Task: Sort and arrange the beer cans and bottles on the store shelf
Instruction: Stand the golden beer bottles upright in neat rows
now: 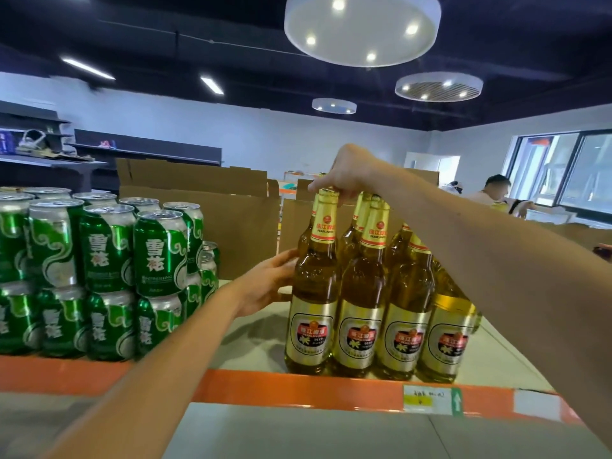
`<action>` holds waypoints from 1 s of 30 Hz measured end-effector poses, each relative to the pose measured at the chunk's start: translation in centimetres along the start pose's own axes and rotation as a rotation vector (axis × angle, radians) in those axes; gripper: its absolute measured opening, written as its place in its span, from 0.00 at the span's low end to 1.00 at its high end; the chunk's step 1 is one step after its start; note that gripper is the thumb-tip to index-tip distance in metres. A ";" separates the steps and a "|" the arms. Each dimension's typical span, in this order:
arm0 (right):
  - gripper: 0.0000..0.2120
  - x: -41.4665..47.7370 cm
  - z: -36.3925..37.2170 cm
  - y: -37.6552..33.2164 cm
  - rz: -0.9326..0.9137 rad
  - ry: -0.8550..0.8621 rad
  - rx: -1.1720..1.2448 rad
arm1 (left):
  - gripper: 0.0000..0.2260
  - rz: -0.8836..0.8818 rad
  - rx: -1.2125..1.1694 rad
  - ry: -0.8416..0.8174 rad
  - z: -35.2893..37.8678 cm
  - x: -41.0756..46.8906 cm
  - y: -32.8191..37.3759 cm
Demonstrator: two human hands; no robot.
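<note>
Right hand (347, 175) pinches the cap of the front-left bottle (314, 293). Left hand (273, 281) is flat, fingers straight against its shoulder. The bottle stands on the shelf (298, 389), touching the other bottles (407, 326); cans (159, 253) are well left. Best to keep it upright, slide it flush and avoid knocking neighbours.

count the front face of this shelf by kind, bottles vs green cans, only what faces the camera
gold-label bottles, front row: 4
green cans, upper layer: 4
green cans, lower layer: 4
total: 12
The leftmost can in each layer is cut by the frame edge. More bottles and cans stand behind, too hidden to count.
</note>
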State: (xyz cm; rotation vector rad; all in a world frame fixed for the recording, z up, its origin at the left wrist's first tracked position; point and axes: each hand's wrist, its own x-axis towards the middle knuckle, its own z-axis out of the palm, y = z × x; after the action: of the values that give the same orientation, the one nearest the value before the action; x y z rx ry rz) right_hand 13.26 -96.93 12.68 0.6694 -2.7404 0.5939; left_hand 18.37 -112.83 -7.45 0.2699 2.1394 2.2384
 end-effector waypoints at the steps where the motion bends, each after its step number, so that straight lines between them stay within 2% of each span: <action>1: 0.17 -0.1 0.1 0.1 0.003 -0.016 0.003 | 0.24 -0.010 -0.022 0.009 -0.1 0.0 -0.1; 4: 0.15 -0.4 0.2 0.1 0.000 -0.074 -0.011 | 0.20 -0.040 -0.015 0.018 0.2 -0.1 -0.3; 11: 0.13 -0.1 -0.3 0.0 -0.075 -0.193 -0.100 | 0.32 -0.069 0.062 0.020 1.0 0.5 -0.9; 15: 0.16 0.0 -1.0 0.6 -0.110 -0.254 -0.127 | 0.36 -0.097 0.020 0.051 2.0 0.4 -1.0; 19: 0.19 0.1 -0.7 0.9 -0.168 -0.213 -0.239 | 0.32 -0.111 -0.078 0.078 3.3 0.4 -1.1; 23: 0.16 -0.4 -0.3 1.7 -0.131 -0.267 -0.071 | 0.33 -0.109 -0.150 0.071 4.2 0.3 -0.9; 27: 0.19 -0.9 -0.5 1.1 -0.079 -0.355 -0.094 | 0.34 -0.110 -0.195 0.051 4.3 0.2 -0.8; 30: 0.18 -1.0 -0.7 0.7 -0.045 -0.403 -0.046 | 0.32 -0.106 -0.216 0.045 4.3 0.2 -0.8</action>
State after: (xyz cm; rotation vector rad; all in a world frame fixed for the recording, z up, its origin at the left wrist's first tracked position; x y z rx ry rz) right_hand 13.87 -95.65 12.74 0.9254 -3.0836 0.4205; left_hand 18.74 -108.48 -8.03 0.0960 1.8602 2.4079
